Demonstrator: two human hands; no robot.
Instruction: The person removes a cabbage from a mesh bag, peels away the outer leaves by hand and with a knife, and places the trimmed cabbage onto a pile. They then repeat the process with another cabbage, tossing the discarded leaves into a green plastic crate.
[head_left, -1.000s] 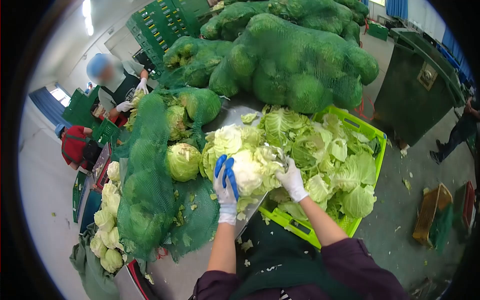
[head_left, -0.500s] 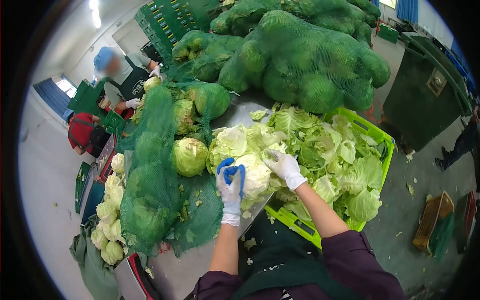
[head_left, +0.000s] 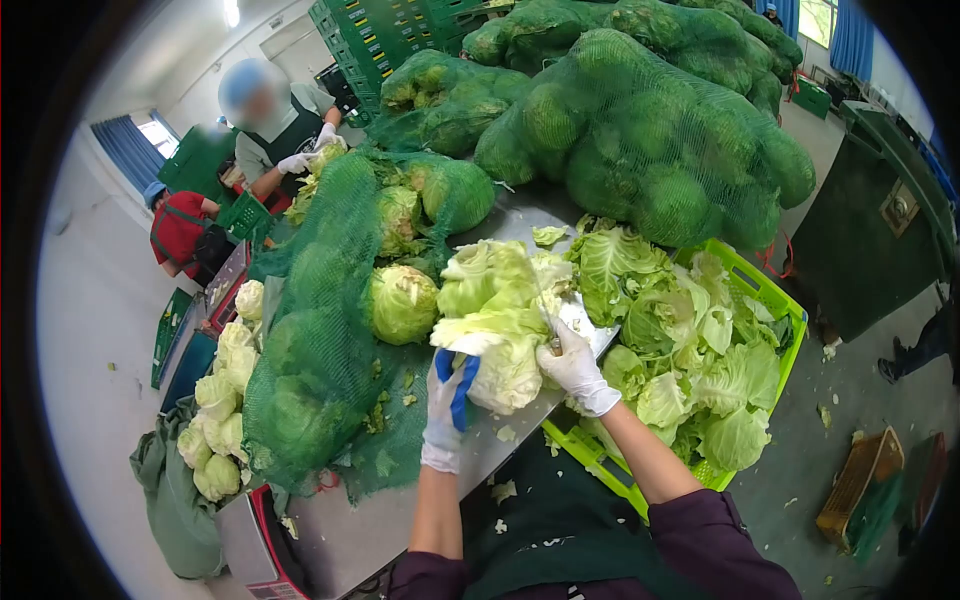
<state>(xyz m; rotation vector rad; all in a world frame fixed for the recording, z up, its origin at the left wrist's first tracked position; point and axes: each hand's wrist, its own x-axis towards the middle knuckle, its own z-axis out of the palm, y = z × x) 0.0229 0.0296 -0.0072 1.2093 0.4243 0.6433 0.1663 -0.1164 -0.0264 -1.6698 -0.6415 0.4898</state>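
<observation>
A cabbage (head_left: 505,375) with pale outer leaves folded upward is just above the steel table edge. My left hand (head_left: 445,405), in a white glove with blue on the fingers, grips it from the lower left. My right hand (head_left: 577,372), white-gloved, is closed around the handle of a knife (head_left: 543,300) at the cabbage's right side; the thin blade points up and away, partly lost against the leaves. Just left of the held cabbage rests a whole cabbage (head_left: 403,304) on green netting.
A lime-green crate (head_left: 795,335) full of loose leaves (head_left: 690,350) stands at right. Stuffed net sacks (head_left: 650,130) lie behind, another net sack (head_left: 310,330) at left. Trimmed cabbages (head_left: 215,420) are piled far left. Across the table a co-worker (head_left: 290,130) handles cabbage.
The cabbage has turned in my hands, and its outer leaves now stand loose on top. My right hand has moved slightly down, and the knife has come into sight.
</observation>
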